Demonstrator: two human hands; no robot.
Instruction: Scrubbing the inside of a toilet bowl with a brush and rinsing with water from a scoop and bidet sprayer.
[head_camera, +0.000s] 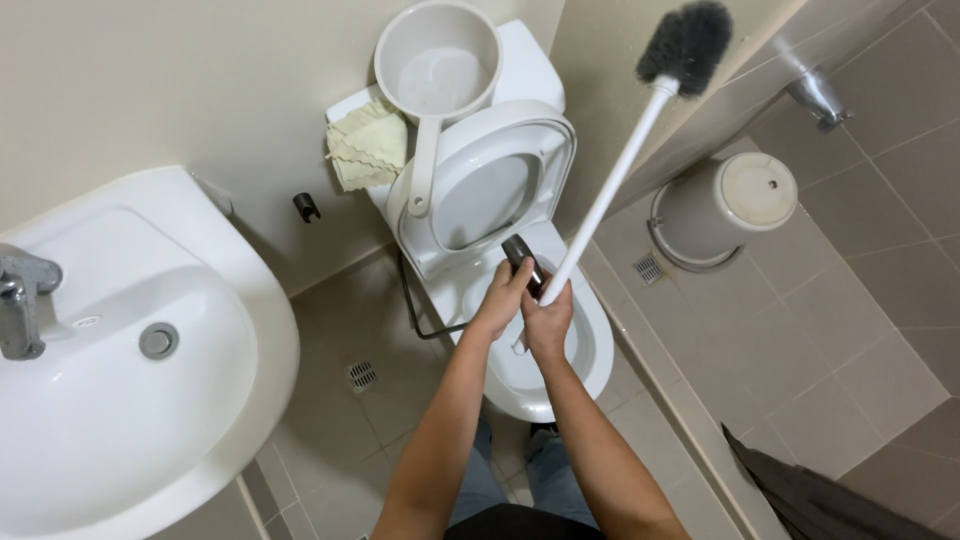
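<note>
**A:** What do the hands have?

**B:** I see the right hand (548, 318) wrapped tight around the lower end of a toilet brush (640, 130). Its white handle runs up and to the right, and the dark bristle head sits high in the air, in front of the beige wall. The left hand (503, 298) is closed around a small dark sprayer (521, 255), just beside the right hand, the two nearly touching.

**A:** Where is all that over the room?

**B:** Both hands hang above the open bowl of the white toilet (590, 370). The seat and lid (495, 185) stand raised against the tank.

**A:** Anything on the tank?

**B:** I see a grey dipper (437, 60) resting there, its long handle lying down over the raised lid, and a folded pale yellow cloth (368, 148) just beside it on the left.

**A:** And around it?

**B:** A white sink (230, 290) with a metal tap (22, 300) fills the left. To the right, past a low step, a grey bucket (715, 210) stands upside down on the tiled floor (860, 300), under a wall tap (818, 97).
</note>
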